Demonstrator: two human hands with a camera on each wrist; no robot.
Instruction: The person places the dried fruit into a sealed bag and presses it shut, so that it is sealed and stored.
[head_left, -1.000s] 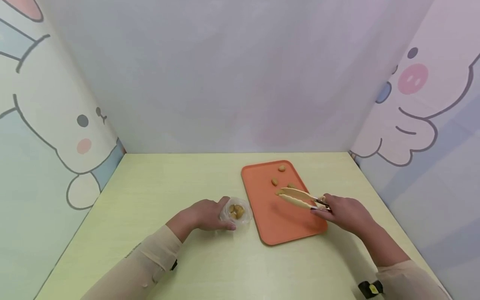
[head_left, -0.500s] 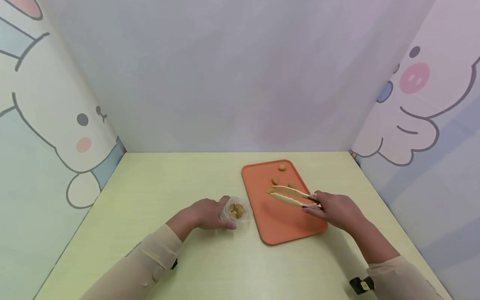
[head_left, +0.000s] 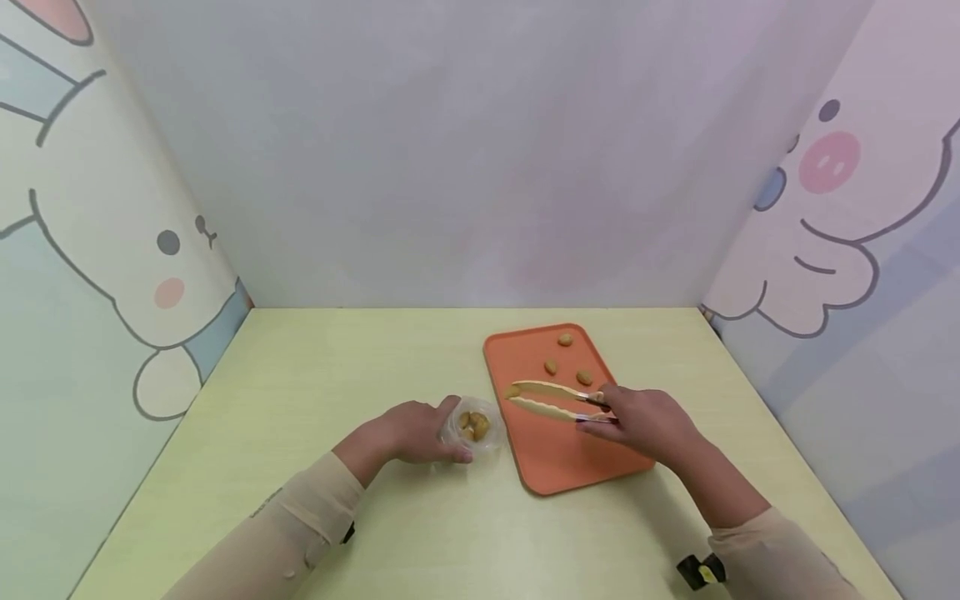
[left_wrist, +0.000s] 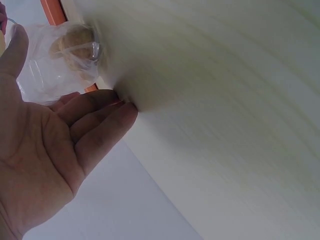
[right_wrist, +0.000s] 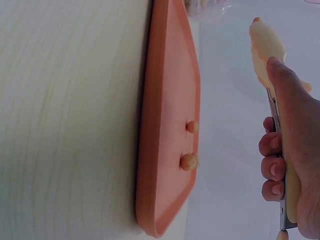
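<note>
My left hand [head_left: 412,429] holds a clear, crinkled plastic bag [left_wrist: 40,70] upright on the table, thumb on one side and fingers on the other. Several small brown nut-like pieces [head_left: 477,427] lie inside it. My right hand [head_left: 652,421] grips cream-tipped metal tongs [head_left: 546,388] above the left part of an orange tray [head_left: 555,471]. A brown piece [head_left: 512,392] is at the tongs' tips, close to the bag's right side. In the right wrist view, fingers and thumb wrap the tongs' handles [right_wrist: 292,195].
Three more brown pieces lie apart on the tray's far half, one of them a nut-like piece [head_left: 566,340] near the far edge. The pale wooden table [head_left: 337,358] is bounded by a back wall [head_left: 465,167] and side walls with cartoon animals.
My right hand has carried the tongs and the brown piece leftward across the tray, toward the bag. The left hand and the bag have stayed in place.
</note>
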